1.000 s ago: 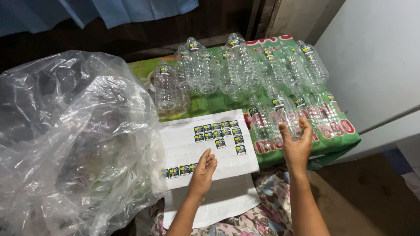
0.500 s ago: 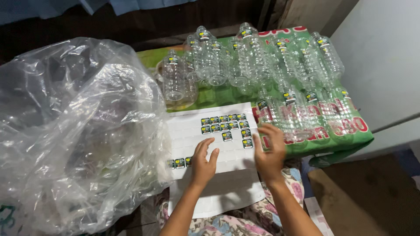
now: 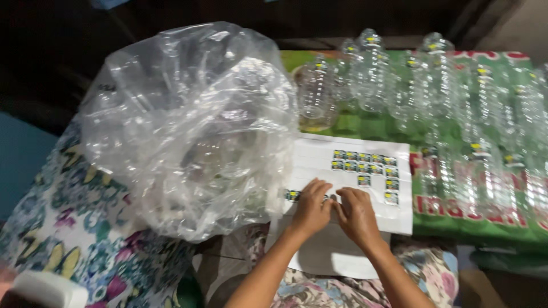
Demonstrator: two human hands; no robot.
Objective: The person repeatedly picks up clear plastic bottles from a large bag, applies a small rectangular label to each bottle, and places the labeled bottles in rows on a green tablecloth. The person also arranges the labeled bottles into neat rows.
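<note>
Head view: left hand (image 3: 311, 206) and right hand (image 3: 357, 214) press flat, fingers spread (holding nothing), on the thin, floppy sticker sheet (image 3: 354, 177); its small labels should peel best from a corner.

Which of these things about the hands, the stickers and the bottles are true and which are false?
1. Both hands rest on the white sticker sheet. True: the left hand and right hand lie side by side on it.
2. The big clear plastic bag sits to the right of the hands. False: it is to their left.
3. The clear plastic bottles stand beyond the sheet. True.
4. The sheet is full of stickers. False: only a small cluster of stickers remains, plus a few near the left hand.
5. The right hand holds a bottle. False: it holds no bottle.
</note>
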